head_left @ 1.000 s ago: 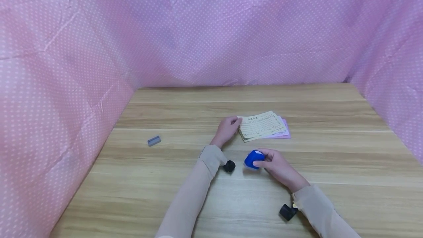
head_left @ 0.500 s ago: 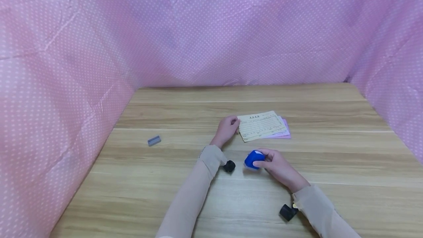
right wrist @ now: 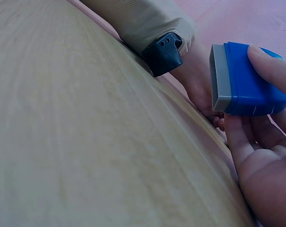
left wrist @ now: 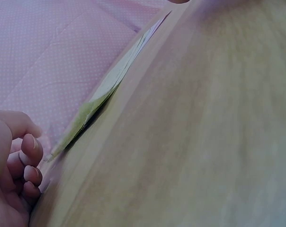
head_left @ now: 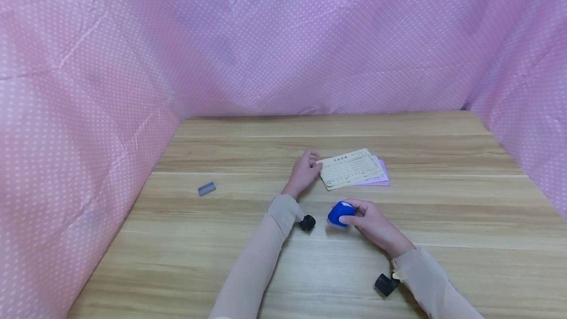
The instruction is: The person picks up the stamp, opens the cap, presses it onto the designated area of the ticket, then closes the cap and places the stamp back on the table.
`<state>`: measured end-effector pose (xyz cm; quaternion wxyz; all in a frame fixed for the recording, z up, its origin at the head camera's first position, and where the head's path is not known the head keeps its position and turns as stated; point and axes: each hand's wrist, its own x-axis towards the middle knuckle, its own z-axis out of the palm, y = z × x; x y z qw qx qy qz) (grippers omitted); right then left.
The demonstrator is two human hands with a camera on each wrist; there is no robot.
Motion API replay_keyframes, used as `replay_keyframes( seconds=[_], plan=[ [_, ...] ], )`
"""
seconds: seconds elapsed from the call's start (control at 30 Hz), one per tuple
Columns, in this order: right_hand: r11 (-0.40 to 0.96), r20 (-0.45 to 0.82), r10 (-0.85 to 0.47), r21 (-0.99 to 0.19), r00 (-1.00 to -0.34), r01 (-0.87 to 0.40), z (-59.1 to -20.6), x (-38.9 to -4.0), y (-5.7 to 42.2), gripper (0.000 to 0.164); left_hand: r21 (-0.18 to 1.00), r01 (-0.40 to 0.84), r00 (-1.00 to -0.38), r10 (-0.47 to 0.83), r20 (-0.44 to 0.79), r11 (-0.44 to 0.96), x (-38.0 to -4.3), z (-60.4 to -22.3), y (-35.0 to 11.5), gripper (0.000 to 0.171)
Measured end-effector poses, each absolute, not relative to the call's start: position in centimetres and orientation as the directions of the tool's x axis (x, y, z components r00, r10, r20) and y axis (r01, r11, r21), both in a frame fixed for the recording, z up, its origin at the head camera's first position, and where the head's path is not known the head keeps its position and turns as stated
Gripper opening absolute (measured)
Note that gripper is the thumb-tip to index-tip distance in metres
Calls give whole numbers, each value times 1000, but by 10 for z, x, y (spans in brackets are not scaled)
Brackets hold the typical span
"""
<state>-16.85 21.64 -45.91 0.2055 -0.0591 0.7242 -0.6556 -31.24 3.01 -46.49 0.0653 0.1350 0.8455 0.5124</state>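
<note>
A stack of printed cream paper slips (head_left: pixel 350 167) lies on the wooden table, with white and lilac sheets (head_left: pixel 382 176) showing from under its right side. At its left edge is my left hand (head_left: pixel 304 172), thumb by the near-left corner and index finger raised apart from it. In the left wrist view, the fingers (left wrist: pixel 31 151) are loosely bent beside the slightly raised paper corner (left wrist: pixel 76 127), with no sheet visibly pinched. My right hand (head_left: pixel 374 225) grips a blue stamp (head_left: pixel 341 214) between thumb and fingers, closer to me than the papers. The stamp's grey end (right wrist: pixel 220 78) faces left.
Far left on the table (head_left: pixel 248 142) lies a small grey-blue block (head_left: pixel 206 189). Black wrist cameras (head_left: pixel 307 223) stick out from both sleeves. Pink dotted cloth (head_left: pixel 283 38) hangs behind the table and along both sides.
My left thumb and fingers have shifted at the papers' left edge, and the index finger has lifted away from the thumb. The top slip has settled flatter. The right hand and stamp stay put.
</note>
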Motion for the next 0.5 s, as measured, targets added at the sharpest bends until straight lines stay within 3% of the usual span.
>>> replay_keyframes(
  seconds=[0.5],
  plan=[
    [129,-219,-345,-974,-913,185,-458,-167,215,58,896,154,-957,289,30,417,-311,-465,30,12]
  ],
)
